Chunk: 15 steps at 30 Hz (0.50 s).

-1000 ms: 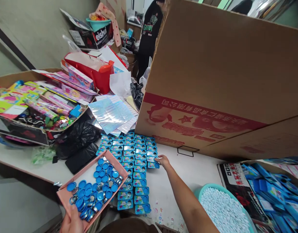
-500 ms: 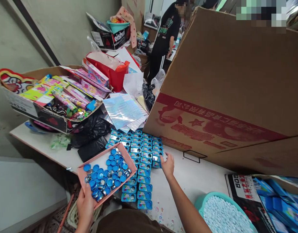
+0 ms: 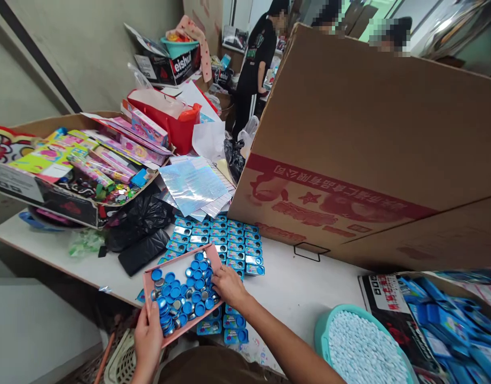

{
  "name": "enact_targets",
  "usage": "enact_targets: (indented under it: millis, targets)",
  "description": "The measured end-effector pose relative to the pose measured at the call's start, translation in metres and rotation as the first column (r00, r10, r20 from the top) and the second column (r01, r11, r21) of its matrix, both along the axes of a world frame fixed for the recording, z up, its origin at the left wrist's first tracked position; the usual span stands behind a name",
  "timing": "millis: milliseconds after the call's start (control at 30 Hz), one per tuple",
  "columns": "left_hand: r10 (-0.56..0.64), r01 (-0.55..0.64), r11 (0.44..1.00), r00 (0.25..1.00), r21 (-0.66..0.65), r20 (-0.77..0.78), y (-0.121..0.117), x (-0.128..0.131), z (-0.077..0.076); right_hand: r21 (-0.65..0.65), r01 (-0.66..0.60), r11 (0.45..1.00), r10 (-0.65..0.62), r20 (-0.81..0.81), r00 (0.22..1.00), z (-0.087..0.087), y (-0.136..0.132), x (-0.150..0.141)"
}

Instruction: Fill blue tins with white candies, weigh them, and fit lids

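Pink tray: you have it tilted above the front of the table (image 3: 283, 288), its rim (image 3: 215, 257) slanting up to the right; it hides part of the rows behind it.
Tray's long axis: seems to run from near your left hand (image 3: 148, 330) up and right toward your right hand (image 3: 231, 288), though the tilt foreshortens it.
Left hand: your thumb lies over the tray's near-left corner, the hand closed round it; the fingers underneath are hidden.
Right hand: your fingers are bent in over the tray's right wall, thumb and forefinger close together; whether a cap is between them, you cannot tell from here.
Round caps: the blue-and-silver caps (image 3: 175, 292) lie loose in the tray, mostly left of and below your right fingertips, the nearest just beside them. Your right hand is nearer the right-hand caps, your left the lower-left heap. Being round, they have no long axis; some face blue side up, others silver.
Blue packs: flat packs (image 3: 233, 321) lie in columns running away from you, each pack's long axis crosswise.
Turquoise tub: its rim (image 3: 321, 333) is well right of your tray, white pellets (image 3: 361, 341) inside.
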<state>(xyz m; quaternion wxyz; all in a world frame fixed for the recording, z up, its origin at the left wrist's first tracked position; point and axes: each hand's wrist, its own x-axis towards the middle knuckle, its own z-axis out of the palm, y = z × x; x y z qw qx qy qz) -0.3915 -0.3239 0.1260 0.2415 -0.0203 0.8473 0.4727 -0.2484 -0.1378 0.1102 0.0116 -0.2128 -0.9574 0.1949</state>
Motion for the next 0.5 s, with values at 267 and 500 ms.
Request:
enact_targets:
  millis: [267,500]
  targets:
    - [0.052,-0.049,0.998,0.994,-0.026,0.095,0.012,-0.003,-0.009,-0.452,0.346,0.822,-0.508,-0.308,0.804,-0.025,0.037,0.024]
    - [0.072,-0.057,0.99,0.991,-0.125,0.113,0.015,-0.02,-0.022,-0.55,0.786,0.282,-0.955,-0.078,0.287,-0.059,0.162,0.045]
